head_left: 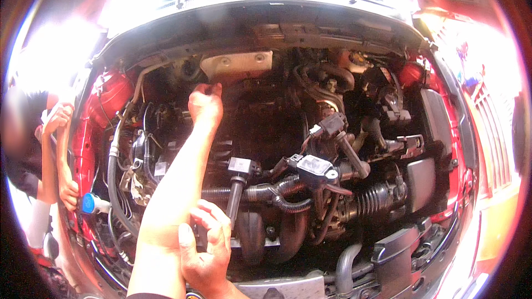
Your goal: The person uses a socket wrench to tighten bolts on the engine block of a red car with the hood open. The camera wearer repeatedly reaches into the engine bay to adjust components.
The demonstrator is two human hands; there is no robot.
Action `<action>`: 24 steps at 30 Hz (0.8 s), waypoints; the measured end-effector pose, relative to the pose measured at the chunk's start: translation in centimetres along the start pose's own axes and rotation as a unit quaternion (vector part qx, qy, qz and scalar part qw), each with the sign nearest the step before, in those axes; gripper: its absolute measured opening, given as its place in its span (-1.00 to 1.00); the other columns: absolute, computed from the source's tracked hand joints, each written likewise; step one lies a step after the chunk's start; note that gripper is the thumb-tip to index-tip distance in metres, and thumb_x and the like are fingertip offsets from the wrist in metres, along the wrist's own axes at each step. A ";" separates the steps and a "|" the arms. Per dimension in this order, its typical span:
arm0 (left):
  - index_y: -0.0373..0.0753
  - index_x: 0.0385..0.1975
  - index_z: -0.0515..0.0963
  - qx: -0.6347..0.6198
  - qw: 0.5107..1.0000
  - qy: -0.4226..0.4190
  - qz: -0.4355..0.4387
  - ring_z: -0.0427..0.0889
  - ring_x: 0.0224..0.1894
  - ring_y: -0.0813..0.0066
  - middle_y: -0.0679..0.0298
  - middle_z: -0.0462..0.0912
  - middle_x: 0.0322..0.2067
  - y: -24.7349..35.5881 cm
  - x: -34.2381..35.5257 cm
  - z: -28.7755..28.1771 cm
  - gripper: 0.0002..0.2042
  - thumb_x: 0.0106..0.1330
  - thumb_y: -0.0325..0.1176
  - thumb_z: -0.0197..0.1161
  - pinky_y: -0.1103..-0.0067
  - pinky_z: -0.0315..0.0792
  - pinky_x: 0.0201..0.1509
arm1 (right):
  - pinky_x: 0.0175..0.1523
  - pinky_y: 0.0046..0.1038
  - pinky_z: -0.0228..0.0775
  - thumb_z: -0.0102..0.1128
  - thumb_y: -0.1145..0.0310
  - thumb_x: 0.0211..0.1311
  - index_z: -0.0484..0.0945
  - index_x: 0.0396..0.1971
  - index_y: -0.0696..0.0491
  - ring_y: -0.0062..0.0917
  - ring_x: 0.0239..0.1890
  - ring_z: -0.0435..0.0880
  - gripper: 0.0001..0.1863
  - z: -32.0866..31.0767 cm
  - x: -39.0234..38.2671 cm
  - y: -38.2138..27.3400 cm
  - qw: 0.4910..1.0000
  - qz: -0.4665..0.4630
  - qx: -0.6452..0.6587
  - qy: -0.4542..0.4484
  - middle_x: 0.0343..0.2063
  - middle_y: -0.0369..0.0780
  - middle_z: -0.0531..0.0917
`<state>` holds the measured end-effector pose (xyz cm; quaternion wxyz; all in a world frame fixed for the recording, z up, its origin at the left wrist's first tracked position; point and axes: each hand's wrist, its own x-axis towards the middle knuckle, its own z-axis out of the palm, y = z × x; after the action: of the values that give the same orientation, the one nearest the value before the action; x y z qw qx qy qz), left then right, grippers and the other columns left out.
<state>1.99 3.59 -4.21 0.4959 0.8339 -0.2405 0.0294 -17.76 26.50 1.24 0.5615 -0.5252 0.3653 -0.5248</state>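
My left hand [205, 102] reaches over the dark middle of the engine [260, 111], just below a silver metal plate [236, 64] at the back. Its fingers are curled closed, and whatever may be in them is hidden. Close to my left forearm is my right hand [208, 238], fingers loosely bent and apart, with nothing visible in them. Beside it stands a black ignition coil [237, 194] with a pale top. More coils [327, 126] and a grey-topped connector part [313, 167] rest among hoses farther right.
Another person [27, 144] stands at the left fender [88, 155], hands on the car's edge. A blue reservoir cap [88, 202] sits there. A ribbed intake hose [371, 202] and black housing [399, 254] occupy the right side. A red fender edge [449, 133] borders the bay.
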 end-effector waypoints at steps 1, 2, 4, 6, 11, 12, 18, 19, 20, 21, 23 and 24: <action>-0.35 -0.32 0.65 0.001 1.000 0.005 0.014 0.70 -0.26 0.00 -0.09 0.71 -0.38 -0.2 -0.8 1.0 -0.63 0.26 -0.08 0.38 0.25 0.49 -0.11 | 0.23 -0.25 0.42 0.32 0.50 0.21 0.57 0.00 0.16 -0.17 0.11 0.57 -0.66 -0.5 0.3 0.4 1.000 0.007 -0.005 0.000 0.06 0.00 0.56; -0.36 -0.32 0.64 0.003 1.000 0.012 0.028 0.70 -0.27 -0.03 -0.11 0.70 -0.39 -0.4 -1.5 1.7 -0.61 0.26 -0.05 0.37 0.24 0.48 -0.12 | 0.23 -0.26 0.43 0.32 0.50 0.22 0.57 0.00 0.16 -0.18 0.11 0.57 -0.67 -0.9 0.5 0.9 1.000 0.017 -0.010 0.008 0.06 0.00 0.56; -0.36 -0.37 0.64 -0.002 0.998 0.054 -0.018 0.70 -0.30 -0.01 -0.10 0.70 -0.43 -1.4 -0.3 2.1 -0.61 0.26 -0.06 0.38 0.26 0.47 -0.14 | 0.22 -0.28 0.44 0.31 0.49 0.22 0.58 -0.01 0.16 -0.21 0.12 0.57 -0.68 -0.8 0.6 0.5 1.000 0.029 0.000 0.010 0.07 -0.01 0.55; -0.37 -0.41 0.63 -0.008 0.996 0.073 -0.041 0.69 -0.34 0.02 -0.07 0.69 -0.47 -1.2 0.3 1.8 -0.61 0.25 -0.07 0.39 0.27 0.47 -0.17 | 0.20 -0.33 0.48 0.31 0.49 0.24 0.60 -0.04 0.16 -0.27 0.12 0.57 -0.71 -0.9 0.8 0.3 0.999 0.036 0.007 0.008 0.09 -0.03 0.54; -0.34 -0.56 0.57 -0.124 0.992 -0.019 0.004 0.56 -0.60 0.31 0.14 0.59 -0.65 -1.5 1.3 1.2 -0.62 0.27 -0.11 0.38 0.38 0.42 -0.43 | 0.13 -0.39 0.50 0.29 0.50 0.25 0.60 -0.09 0.17 -0.40 0.02 0.60 -0.76 -0.8 0.8 -0.2 0.998 0.060 0.009 -0.007 0.10 -0.06 0.52; -0.31 -0.58 0.55 -0.177 0.979 -0.093 -0.033 0.49 -0.65 0.39 0.20 0.54 -0.68 -1.5 1.3 0.9 -0.64 0.28 -0.13 0.38 0.42 0.36 -0.50 | 0.11 -0.40 0.50 0.29 0.51 0.25 0.59 -0.11 0.18 -0.44 -0.02 0.61 -0.78 -0.8 0.8 -0.2 0.998 0.062 0.015 -0.008 0.10 -0.06 0.51; -0.17 -0.62 0.39 -0.327 0.891 -0.291 -0.124 0.13 -0.83 0.59 0.42 0.22 -0.79 -1.1 1.5 -0.8 -0.64 0.31 -0.18 0.37 0.53 0.03 -0.73 | 0.06 -0.44 0.52 0.29 0.51 0.25 0.60 -0.10 0.20 -0.44 -0.09 0.64 -0.77 -0.4 0.5 0.8 0.995 0.076 -0.018 -0.058 0.09 -0.05 0.51; -0.18 -0.62 0.41 -0.318 0.886 -0.310 -0.136 0.14 -0.82 0.60 0.42 0.24 -0.78 -1.1 1.5 -1.1 -0.65 0.31 -0.19 0.36 0.54 0.03 -0.73 | 0.05 -0.44 0.54 0.29 0.51 0.25 0.60 -0.10 0.20 -0.43 -0.08 0.64 -0.77 -0.4 0.6 0.6 0.994 0.086 -0.019 -0.060 0.08 -0.05 0.52; -0.20 -0.61 0.42 -0.309 0.880 -0.329 -0.148 0.15 -0.81 0.61 0.42 0.25 -0.78 -1.0 1.5 -1.4 -0.66 0.31 -0.19 0.36 0.54 0.03 -0.73 | 0.05 -0.43 0.55 0.30 0.51 0.25 0.61 -0.11 0.20 -0.41 -0.07 0.65 -0.77 -0.4 0.5 1.4 0.997 0.051 -0.036 -0.054 0.07 -0.05 0.53; -0.21 -0.60 0.44 -0.303 0.875 -0.343 -0.158 0.16 -0.80 0.62 0.43 0.27 -0.77 -0.5 1.5 -1.8 -0.67 0.31 -0.20 0.35 0.55 0.02 -0.73 | 0.04 -0.43 0.56 0.30 0.51 0.25 0.61 -0.11 0.20 -0.41 -0.07 0.66 -0.78 -0.5 0.6 1.3 0.997 0.047 -0.039 -0.055 0.06 -0.06 0.53; -0.21 -0.60 0.44 -0.306 0.889 -0.304 -0.156 0.20 -0.79 0.61 0.41 0.31 -0.75 -0.7 1.5 -1.6 -0.67 0.31 -0.21 0.36 0.55 0.06 -0.72 | 0.02 -0.41 0.57 0.30 0.47 0.25 0.61 -0.12 0.18 -0.36 -0.08 0.67 -0.78 -0.4 0.5 1.3 0.997 0.044 -0.037 -0.052 0.04 -0.06 0.56; -0.22 -0.60 0.44 -0.311 0.894 -0.285 -0.154 0.22 -0.78 0.60 0.40 0.33 -0.74 -0.8 1.6 -1.2 -0.67 0.31 -0.21 0.36 0.55 0.08 -0.72 | 0.01 -0.37 0.57 0.30 0.44 0.25 0.61 -0.12 0.16 -0.32 -0.07 0.68 -0.77 -0.2 0.3 1.4 0.997 0.043 -0.035 -0.050 0.02 -0.06 0.58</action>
<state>3.93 4.34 -3.80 0.6385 0.6365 -0.2369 -0.3620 -17.61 26.05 -0.15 0.5821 -0.5542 0.3769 -0.4604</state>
